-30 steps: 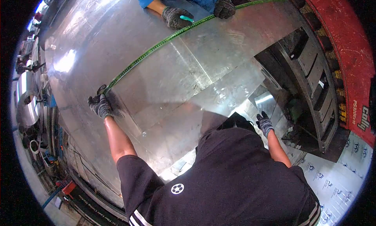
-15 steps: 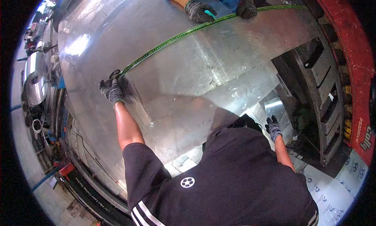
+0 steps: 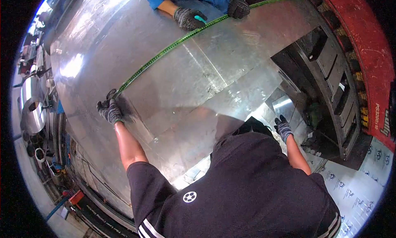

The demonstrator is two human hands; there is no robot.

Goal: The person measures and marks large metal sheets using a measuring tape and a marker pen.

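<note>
My left hand [image 3: 109, 110], in a grey knit glove, is closed on the end of a green measuring tape [image 3: 165, 52] and presses it onto a large shiny metal sheet [image 3: 198, 85]. The tape runs taut across the sheet to the far side. There a co-worker in a blue sleeve holds it down with one gloved hand [image 3: 238, 6] and grips a teal marker [image 3: 200, 19] in the other hand [image 3: 187, 17]. My right hand [image 3: 283, 128], also gloved, rests with fingers spread on the sheet's near right edge.
A red machine [image 3: 371, 73] with dark steel tooling [image 3: 330, 81] stands on the right. Metal coils [image 3: 31, 114] and clutter lie on the left. Printed film-covered sheet [image 3: 363, 192] lies at the lower right.
The view has swung slightly back and forth. Both of my hands and the co-worker's hands keep their places on the tape and sheet.
</note>
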